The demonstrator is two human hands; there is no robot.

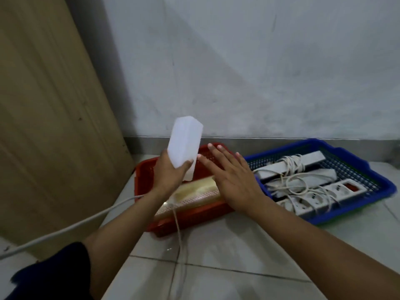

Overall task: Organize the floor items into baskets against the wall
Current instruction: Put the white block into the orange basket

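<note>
My left hand (pixel 171 176) is shut on a white translucent plastic cover (pixel 184 144), held upright and tilted over the red basket (pixel 142 172) by the wall. A yellowish lamp-like item (pixel 194 191) lies inside the red basket, with a thin cord (pixel 178 230) running out over the front rim. My right hand (pixel 231 178) hovers flat with fingers spread above the red basket's right part. To the right, the blue basket (pixel 381 187) holds several white power strips (pixel 313 198) with coiled cables.
A brown board (pixel 49 118) leans against the wall at the left. A grey cable (pixel 65 230) runs across the floor from the lower left toward the red basket. Pale floor tiles (pixel 238 256) lie in front of the baskets.
</note>
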